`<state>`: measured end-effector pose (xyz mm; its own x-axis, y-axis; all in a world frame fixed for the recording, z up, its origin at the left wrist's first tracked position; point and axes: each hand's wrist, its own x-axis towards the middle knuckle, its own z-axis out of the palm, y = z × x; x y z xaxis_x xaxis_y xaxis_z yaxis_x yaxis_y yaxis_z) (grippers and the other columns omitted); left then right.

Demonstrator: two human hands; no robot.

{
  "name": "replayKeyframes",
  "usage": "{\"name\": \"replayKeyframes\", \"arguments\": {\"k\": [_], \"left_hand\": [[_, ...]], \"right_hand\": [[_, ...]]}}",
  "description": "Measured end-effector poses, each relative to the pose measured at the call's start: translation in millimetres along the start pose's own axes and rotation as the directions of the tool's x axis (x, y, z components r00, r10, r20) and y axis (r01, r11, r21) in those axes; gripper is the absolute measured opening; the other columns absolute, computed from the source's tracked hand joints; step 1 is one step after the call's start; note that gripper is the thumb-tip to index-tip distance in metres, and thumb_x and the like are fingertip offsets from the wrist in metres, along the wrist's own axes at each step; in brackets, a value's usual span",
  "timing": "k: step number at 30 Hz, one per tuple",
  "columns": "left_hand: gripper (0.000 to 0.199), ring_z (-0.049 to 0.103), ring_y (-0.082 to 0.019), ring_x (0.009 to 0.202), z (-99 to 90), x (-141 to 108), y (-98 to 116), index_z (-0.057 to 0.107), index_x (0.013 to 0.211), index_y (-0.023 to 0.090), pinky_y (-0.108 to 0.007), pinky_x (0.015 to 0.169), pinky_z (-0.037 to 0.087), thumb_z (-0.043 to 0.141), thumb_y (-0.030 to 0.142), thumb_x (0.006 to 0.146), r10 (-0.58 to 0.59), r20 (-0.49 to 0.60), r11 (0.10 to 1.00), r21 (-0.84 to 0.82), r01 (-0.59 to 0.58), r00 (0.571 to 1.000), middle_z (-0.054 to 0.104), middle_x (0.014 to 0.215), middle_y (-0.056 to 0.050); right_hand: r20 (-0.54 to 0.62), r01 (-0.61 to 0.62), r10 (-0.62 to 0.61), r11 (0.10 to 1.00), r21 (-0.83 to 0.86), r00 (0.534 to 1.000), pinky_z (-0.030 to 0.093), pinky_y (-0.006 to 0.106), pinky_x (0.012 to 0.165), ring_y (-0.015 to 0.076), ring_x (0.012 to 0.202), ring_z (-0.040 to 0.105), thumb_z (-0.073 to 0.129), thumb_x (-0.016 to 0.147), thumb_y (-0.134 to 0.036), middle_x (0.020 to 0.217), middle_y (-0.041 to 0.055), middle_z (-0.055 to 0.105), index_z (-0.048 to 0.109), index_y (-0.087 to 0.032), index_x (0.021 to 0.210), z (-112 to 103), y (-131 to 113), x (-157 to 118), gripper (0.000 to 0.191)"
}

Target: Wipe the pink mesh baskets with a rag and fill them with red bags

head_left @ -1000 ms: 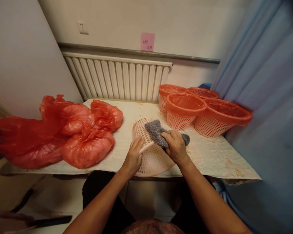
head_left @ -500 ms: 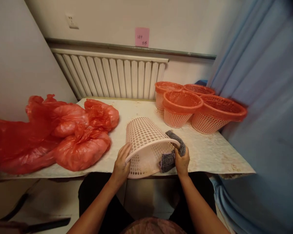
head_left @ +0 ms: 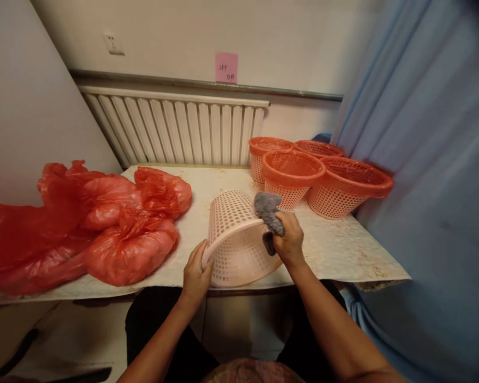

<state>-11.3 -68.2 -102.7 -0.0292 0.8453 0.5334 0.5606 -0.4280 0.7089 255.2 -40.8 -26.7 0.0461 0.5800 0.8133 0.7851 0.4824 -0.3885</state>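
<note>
A pale pink perforated plastic wastebasket point(head_left: 229, 213) lies tilted on its side at the table's front edge, its mouth facing me. My left hand point(head_left: 196, 274) is closed around the left side of its rim. In my right hand point(head_left: 289, 239) is a grey cloth point(head_left: 268, 208), folded over the rim's upper right, with part outside the basket and a darker part inside the mouth. My right fingers are wrapped round the cloth, and the rim under it is hidden.
Several similar baskets lined with red bags point(head_left: 293, 170) stand at the back right, beside a blue curtain point(head_left: 427, 175). Filled red plastic bags point(head_left: 131, 247) are heaped on the left of the covered table point(head_left: 335, 250). A radiator point(head_left: 175, 127) is behind.
My right hand has moved up and left along the rim, carrying the cloth with it. The left hand keeps its hold, and the basket has turned slightly.
</note>
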Motion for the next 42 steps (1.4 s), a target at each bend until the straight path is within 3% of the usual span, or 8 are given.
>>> {"name": "replayKeyframes", "arguments": {"k": [4,9,18,25,28,32,37,42], "left_hand": [[0.050,0.051,-0.025,0.123,6.1,23.1,20.4,0.051,0.130,0.016,-0.047,0.107,0.042,0.046,0.010,0.081,0.206,0.015,0.977,0.059,-0.206,0.978,0.056,0.130,-0.013],[0.054,0.046,-0.024,0.128,8.3,31.5,20.5,0.048,0.134,0.014,-0.048,0.108,0.041,0.039,0.004,0.081,0.339,0.065,0.937,0.068,-0.343,0.939,0.052,0.134,-0.015],[0.058,0.044,-0.024,0.130,2.3,16.2,5.2,0.040,0.141,0.022,-0.049,0.108,0.040,0.040,0.007,0.085,0.329,0.031,0.943,0.038,-0.330,0.944,0.049,0.138,-0.012],[0.054,0.045,-0.023,0.130,-1.5,2.7,-11.7,0.042,0.139,0.022,-0.047,0.111,0.038,0.042,0.011,0.087,0.255,-0.001,0.967,0.010,-0.255,0.967,0.049,0.138,-0.010],[0.052,0.044,-0.023,0.130,-3.6,-4.5,-20.2,0.043,0.139,0.022,-0.046,0.113,0.036,0.043,0.014,0.088,0.207,-0.017,0.978,-0.019,-0.207,0.978,0.049,0.139,-0.009],[0.048,0.049,-0.024,0.126,-7.1,-8.1,-21.1,0.045,0.136,0.019,-0.046,0.110,0.040,0.047,0.019,0.088,0.080,-0.035,0.997,-0.003,-0.081,0.996,0.052,0.135,-0.011],[0.051,0.051,-0.025,0.123,-8.6,6.4,2.8,0.049,0.133,0.016,-0.047,0.106,0.043,0.050,0.013,0.082,0.145,-0.026,0.988,0.065,-0.143,0.989,0.055,0.131,-0.013],[0.058,0.047,-0.025,0.127,-4.6,24.0,21.4,0.049,0.134,0.017,-0.048,0.109,0.040,0.043,0.004,0.078,0.322,0.039,0.944,0.068,-0.324,0.946,0.053,0.133,-0.014]], "right_hand": [[0.274,0.304,-0.261,0.944,-0.127,0.926,0.042,0.036,0.077,0.0233,0.087,0.048,0.048,0.081,-0.012,0.088,0.0078,0.053,0.063,-0.020,0.106,-3.1,-31.8,18.5,0.030],[0.272,0.306,-0.267,0.945,-0.115,0.924,0.042,0.036,0.079,0.0234,0.089,0.049,0.049,0.081,-0.012,0.093,0.0086,0.054,0.061,-0.020,0.109,-1.5,-31.4,16.8,0.032],[-0.013,-0.201,0.204,0.974,0.099,0.979,0.046,0.038,0.087,0.0222,0.099,0.057,0.053,0.082,-0.023,0.104,0.0070,0.061,0.057,-0.021,0.112,-0.3,27.8,-30.6,0.030],[-0.145,-0.705,0.763,0.640,0.307,0.630,0.045,0.041,0.090,0.0255,0.100,0.060,0.064,0.072,-0.043,0.107,0.0123,0.065,0.059,-0.014,0.111,31.2,51.8,-103.5,0.049],[-0.071,-0.758,0.823,0.550,0.352,0.564,0.046,0.040,0.089,0.0253,0.098,0.060,0.065,0.069,-0.042,0.107,0.0128,0.066,0.059,-0.013,0.112,35.6,52.9,-114.6,0.052],[-0.083,-0.694,0.741,0.656,0.296,0.666,0.046,0.040,0.085,0.0242,0.092,0.060,0.064,0.071,-0.039,0.098,0.0092,0.066,0.062,-0.015,0.105,25.4,45.9,-86.7,0.041],[-0.097,-0.228,0.236,0.970,0.089,0.967,0.046,0.037,0.083,0.0221,0.092,0.056,0.053,0.078,-0.021,0.096,0.0069,0.061,0.061,-0.018,0.103,3.8,10.8,-23.3,0.026],[0.155,0.185,-0.173,0.980,-0.068,0.973,0.046,0.036,0.077,0.0224,0.087,0.053,0.048,0.077,-0.011,0.091,0.0082,0.057,0.061,-0.018,0.106,-3.5,-21.7,6.4,0.032]]}}
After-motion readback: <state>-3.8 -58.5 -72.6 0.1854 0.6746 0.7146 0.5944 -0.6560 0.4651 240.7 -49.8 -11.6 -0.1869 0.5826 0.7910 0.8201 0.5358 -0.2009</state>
